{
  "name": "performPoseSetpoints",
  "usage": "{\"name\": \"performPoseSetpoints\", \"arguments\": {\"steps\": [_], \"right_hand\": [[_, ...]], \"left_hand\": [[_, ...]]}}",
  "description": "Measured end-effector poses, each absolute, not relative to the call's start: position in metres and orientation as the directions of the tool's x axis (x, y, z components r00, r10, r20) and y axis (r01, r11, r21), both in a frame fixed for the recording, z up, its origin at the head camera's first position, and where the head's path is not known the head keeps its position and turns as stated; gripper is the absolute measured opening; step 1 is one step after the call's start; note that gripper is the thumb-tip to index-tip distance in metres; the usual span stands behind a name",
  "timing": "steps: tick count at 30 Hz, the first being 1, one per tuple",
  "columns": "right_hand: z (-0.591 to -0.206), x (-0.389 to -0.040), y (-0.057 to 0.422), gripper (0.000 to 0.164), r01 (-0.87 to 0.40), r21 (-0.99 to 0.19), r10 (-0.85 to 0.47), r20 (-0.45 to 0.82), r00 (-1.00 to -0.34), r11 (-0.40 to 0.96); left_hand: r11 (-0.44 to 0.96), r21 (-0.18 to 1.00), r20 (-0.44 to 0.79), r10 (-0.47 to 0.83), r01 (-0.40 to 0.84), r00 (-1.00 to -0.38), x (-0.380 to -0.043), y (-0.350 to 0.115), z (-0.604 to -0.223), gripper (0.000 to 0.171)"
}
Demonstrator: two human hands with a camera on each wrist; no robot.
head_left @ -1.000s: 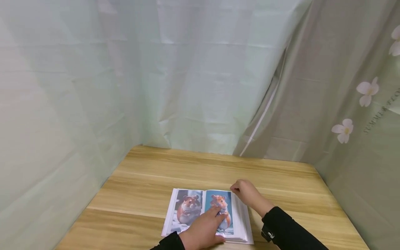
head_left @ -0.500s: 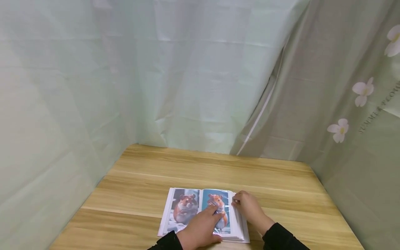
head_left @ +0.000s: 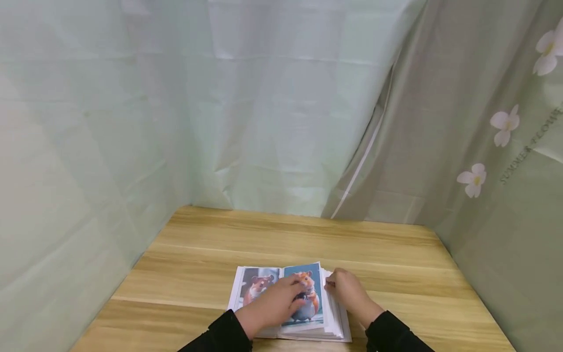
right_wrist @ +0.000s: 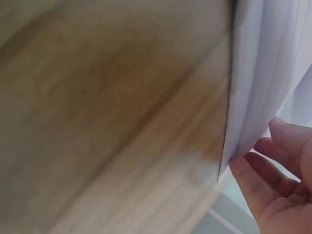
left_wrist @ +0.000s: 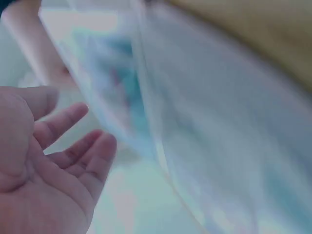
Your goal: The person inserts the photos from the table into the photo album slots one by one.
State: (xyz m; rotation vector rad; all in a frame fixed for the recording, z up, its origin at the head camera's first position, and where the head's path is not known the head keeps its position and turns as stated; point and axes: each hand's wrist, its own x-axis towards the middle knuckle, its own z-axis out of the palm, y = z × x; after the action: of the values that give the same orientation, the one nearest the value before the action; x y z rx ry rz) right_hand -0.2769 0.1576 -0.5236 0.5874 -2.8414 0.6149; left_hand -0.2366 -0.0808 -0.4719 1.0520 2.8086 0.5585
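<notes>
A photo album [head_left: 303, 334] lies spread out on the wooden table, with a hamster picture on each side. Its right-hand page [head_left: 308, 319], showing an orange hamster on blue, stands slightly raised at the far corner. My right hand [head_left: 351, 296] pinches that page's outer edge between thumb and fingers. Beneath it, a white page stack [right_wrist: 263, 73] fans out in the right wrist view. Hovering over the middle of the album, my left hand [head_left: 273, 300] holds nothing and partly covers both pictures. Its fingers [left_wrist: 100, 156] are loosely bent and apart from the blurred pages in the left wrist view.
The wooden table [head_left: 193, 264] spreads around the album on all sides. Pale green curtains [head_left: 272, 122] hang along its back and left edges. On the right hangs a curtain with white flowers [head_left: 472, 181] and printed lettering.
My left hand has lifted off the right-hand page and shifted left. My right hand has come down from the far corner to the page's outer edge, and that page has risen a little.
</notes>
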Motion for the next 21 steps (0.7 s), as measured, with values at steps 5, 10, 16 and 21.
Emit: {"name": "performPoseSetpoints", "arguments": {"steps": [5, 10, 16, 21], "right_hand": [[-0.516, -0.279, 0.157, 0.015, -0.382, -0.387, -0.329, 0.199, -0.923, 0.839], [-0.516, -0.280, 0.159, 0.013, -0.380, -0.399, -0.335, 0.179, -0.925, 0.834], [-0.516, -0.280, 0.161, 0.010, -0.381, -0.418, -0.341, 0.170, -0.924, 0.824], [-0.514, -0.282, 0.162, 0.013, -0.374, -0.436, -0.345, 0.148, -0.927, 0.819]], "left_hand": [[0.798, 0.424, 0.063, 0.446, 0.428, -0.893, -0.254, -0.124, -0.463, 0.023], [0.887, 0.427, 0.032, 0.177, 0.173, -0.984, -0.263, -0.176, -0.462, 0.021], [0.879, 0.477, -0.082, 0.050, 0.005, -0.995, -0.256, -0.201, -0.470, 0.020], [0.791, 0.606, -0.135, 0.008, -0.077, -0.991, -0.247, -0.194, -0.476, 0.023]]}}
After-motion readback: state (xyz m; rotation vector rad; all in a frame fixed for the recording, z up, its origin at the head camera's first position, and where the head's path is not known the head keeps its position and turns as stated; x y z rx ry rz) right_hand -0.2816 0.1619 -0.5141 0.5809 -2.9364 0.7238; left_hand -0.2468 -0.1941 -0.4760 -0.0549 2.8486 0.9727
